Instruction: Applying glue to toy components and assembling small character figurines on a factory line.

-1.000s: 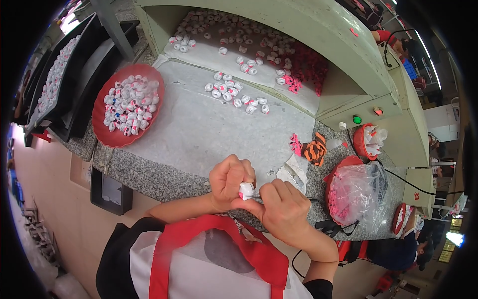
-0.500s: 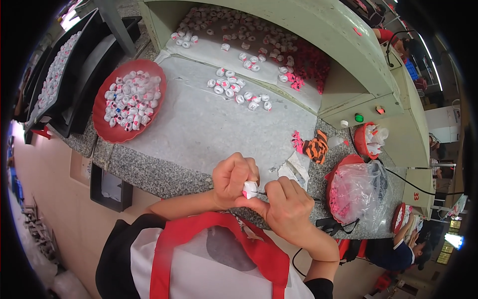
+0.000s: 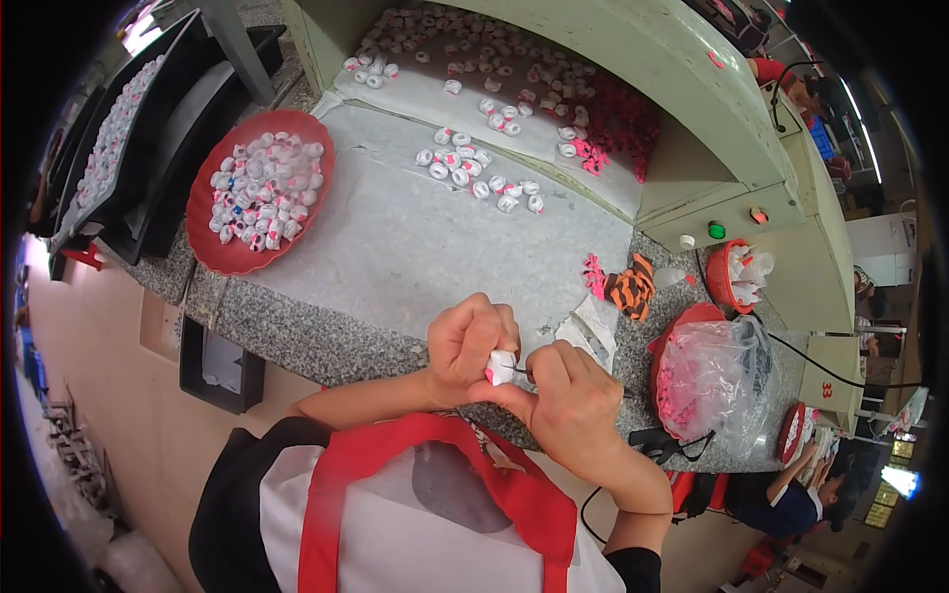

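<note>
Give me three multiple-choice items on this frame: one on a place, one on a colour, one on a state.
1. Where is the round dish heaped with small white pieces?
A. On the counter to the person's left
B. On the floor
C. On the shelf under the green button

2. What colour is that dish?
A. Blue
B. Red
C. Yellow

3. How is the small white piece held?
A. Lying loose on the counter
B. Pinched in the left hand while the right hand puts a thin tool to it
C. Balanced on the right palm

Answers:
1 A: the red dish sits on the grey counter, far left.
2 B: its rim is plainly red.
3 B: the left hand grips the small white piece, and the right hand holds a thin tool against it.
</note>
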Demonstrator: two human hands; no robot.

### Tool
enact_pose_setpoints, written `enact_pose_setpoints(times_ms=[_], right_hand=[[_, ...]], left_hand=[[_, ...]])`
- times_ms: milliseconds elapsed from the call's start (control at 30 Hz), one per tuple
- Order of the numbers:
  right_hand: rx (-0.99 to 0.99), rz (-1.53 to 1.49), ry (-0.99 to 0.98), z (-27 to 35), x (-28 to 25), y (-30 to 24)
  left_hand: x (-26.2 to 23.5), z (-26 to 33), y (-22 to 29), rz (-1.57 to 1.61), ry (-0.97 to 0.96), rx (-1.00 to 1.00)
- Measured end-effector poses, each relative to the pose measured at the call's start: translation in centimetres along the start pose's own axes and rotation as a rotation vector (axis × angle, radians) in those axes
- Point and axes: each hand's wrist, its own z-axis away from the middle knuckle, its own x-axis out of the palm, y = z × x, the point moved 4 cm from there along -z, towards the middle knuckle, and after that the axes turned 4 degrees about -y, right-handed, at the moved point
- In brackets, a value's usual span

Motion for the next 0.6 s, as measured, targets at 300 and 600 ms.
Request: enact_pose_setpoints(times_ms=[300,600], right_hand=[[0.068,-0.015,0.078,0.4,0.9,0.8],[0.269,-0.138,0.183,1.9,1.9,1.7]], left_hand=[[0.3,-0.2,-1.0,0.04,-0.169,-0.389],[-0.3,-0.6,-1.0,0.355,-0.307,-0.615]])
